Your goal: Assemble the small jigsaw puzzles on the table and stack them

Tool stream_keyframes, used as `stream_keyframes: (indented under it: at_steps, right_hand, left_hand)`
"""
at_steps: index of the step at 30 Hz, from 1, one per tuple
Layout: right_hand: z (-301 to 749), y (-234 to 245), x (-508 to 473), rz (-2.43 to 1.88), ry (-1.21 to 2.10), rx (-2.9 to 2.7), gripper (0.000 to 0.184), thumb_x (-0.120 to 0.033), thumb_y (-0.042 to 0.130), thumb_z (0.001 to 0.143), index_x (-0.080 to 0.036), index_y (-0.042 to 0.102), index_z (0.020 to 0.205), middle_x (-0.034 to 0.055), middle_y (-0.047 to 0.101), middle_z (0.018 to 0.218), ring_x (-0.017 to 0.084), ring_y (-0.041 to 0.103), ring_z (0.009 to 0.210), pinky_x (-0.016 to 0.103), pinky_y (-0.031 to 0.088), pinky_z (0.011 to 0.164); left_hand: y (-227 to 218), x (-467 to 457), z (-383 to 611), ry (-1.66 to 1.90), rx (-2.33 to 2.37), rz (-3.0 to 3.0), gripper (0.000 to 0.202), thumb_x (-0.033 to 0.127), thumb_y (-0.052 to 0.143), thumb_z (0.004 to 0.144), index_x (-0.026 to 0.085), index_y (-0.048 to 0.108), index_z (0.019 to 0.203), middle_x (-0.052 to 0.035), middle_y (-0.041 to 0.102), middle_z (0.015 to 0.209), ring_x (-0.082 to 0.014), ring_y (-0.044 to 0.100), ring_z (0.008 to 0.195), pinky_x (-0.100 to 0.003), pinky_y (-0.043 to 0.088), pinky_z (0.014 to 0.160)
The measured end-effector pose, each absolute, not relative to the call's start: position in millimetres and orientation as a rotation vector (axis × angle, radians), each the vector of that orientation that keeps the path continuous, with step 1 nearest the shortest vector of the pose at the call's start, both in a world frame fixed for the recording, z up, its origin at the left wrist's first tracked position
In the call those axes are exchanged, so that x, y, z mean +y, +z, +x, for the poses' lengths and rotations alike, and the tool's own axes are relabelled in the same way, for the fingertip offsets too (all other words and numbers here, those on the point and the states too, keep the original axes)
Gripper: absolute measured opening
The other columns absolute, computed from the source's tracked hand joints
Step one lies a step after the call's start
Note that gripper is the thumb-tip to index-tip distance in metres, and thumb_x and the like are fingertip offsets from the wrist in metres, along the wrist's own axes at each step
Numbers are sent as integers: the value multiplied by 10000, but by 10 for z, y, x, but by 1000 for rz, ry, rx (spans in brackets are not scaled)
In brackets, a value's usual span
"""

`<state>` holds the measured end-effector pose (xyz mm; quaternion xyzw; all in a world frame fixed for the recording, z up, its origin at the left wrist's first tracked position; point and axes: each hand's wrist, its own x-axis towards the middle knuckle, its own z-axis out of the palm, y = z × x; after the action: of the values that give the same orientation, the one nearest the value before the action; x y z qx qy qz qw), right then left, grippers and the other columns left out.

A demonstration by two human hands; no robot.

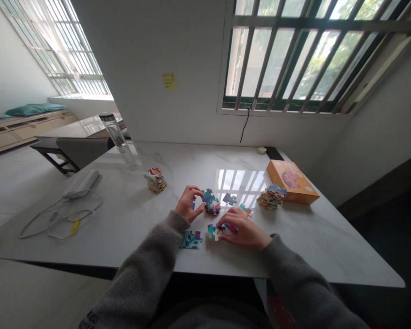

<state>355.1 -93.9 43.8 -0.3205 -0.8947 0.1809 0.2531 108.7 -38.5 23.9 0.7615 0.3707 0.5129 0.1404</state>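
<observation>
My right hand (246,229) has its thumb and fingers curled round a jigsaw puzzle piece (213,231) in teal and white, just above the tabletop. A red and purple bit shows inside its grip. My left hand (189,204) is curved, thumb and forefinger apart, beside a small stack of jigsaw pieces (212,208); a bit of blue shows behind its fingers. Below the left hand lies a joined teal puzzle section (191,240), partly covered by the sleeve. A dark blue piece (229,198) and a teal and orange piece (245,210) lie singly beyond my right hand.
Taller stacks of pieces stand at left (155,180) and right (272,197). The right stack is next to an orange box (292,182). A glass bottle (113,131) stands at the far left edge. A white device (81,183) with a looped cable (60,224) lies at left.
</observation>
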Motion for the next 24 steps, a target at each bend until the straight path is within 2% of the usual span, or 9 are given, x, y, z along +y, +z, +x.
stream_keyframes:
  at_steps: [3, 7, 10, 12, 16, 21, 24]
  right_hand:
    - [3490, 380, -999, -831, 433, -2547, 135, -325, 741, 838, -262, 677, 940, 25, 715, 944, 233, 589, 974, 407, 464, 907]
    - [3494, 363, -985, -808, 390, -2528, 112, -328, 725, 850, -257, 666, 915, 42, 696, 1030, 240, 589, 1006, 423, 477, 919]
    - [3537, 404, -900, -851, 334, -2300, 96, -257, 634, 917, -255, 646, 1012, 74, 666, 1085, 239, 598, 1039, 435, 498, 937]
    - [3567, 446, -819, -880, 302, -2162, 181, -226, 593, 937, -250, 613, 1115, 105, 628, 1189, 250, 583, 1135, 452, 501, 974]
    - [3582, 491, -667, -878, 364, -2170, 338, -264, 631, 922, -255, 545, 1248, 138, 524, 1394, 275, 526, 1283, 468, 516, 1001]
    - [3533, 422, -584, -810, 394, -2215, 224, -298, 657, 925, -251, 588, 1133, 104, 670, 1167, 253, 631, 1105, 449, 537, 942]
    - [3526, 384, -582, -826, 331, -2208, 213, -323, 659, 929, -247, 593, 1117, 100, 680, 1147, 254, 632, 1075, 435, 524, 921]
  left_hand:
    - [244, -389, 1089, 1463, 1055, 2199, 166, 185, 681, 798, 201, 613, 948, -79, 572, 1080, -208, 587, 988, -331, 543, 786]
    - [265, -404, 1091, 1456, 1026, 2175, 142, 222, 691, 820, 203, 619, 940, -84, 598, 1091, -209, 603, 995, -329, 545, 782]
    - [292, -430, 1097, 1418, 976, 2159, 125, 218, 695, 821, 202, 623, 923, -87, 620, 1112, -206, 615, 993, -330, 543, 784]
    - [310, -449, 1105, 1390, 926, 2150, 124, 208, 697, 818, 200, 623, 917, -89, 631, 1122, -202, 622, 985, -330, 541, 781]
    - [333, -478, 1133, 1336, 845, 2143, 101, 195, 701, 812, 191, 619, 871, -95, 653, 1110, -202, 631, 969, -331, 530, 768]
    - [337, -499, 1163, 1270, 809, 2167, 96, 192, 703, 789, 185, 613, 824, -95, 669, 1071, -197, 642, 914, -323, 530, 732]
    - [327, -502, 1163, 1276, 809, 2179, 160, 168, 675, 785, 189, 626, 935, -90, 644, 1113, -161, 636, 822, -320, 534, 724]
